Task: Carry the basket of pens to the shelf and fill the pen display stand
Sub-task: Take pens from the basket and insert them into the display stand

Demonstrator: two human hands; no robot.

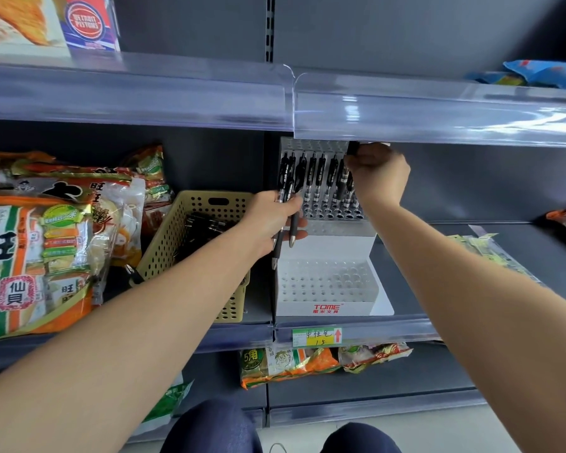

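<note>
shelf lip (438, 116) overhangs pen stand (294, 308) | basket (164, 250) left | front tier (324, 282) free

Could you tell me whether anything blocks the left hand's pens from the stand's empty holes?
Nothing visible does: the black pens in the left hand are directly in front of empty holes in the white tiered stand.
</note>
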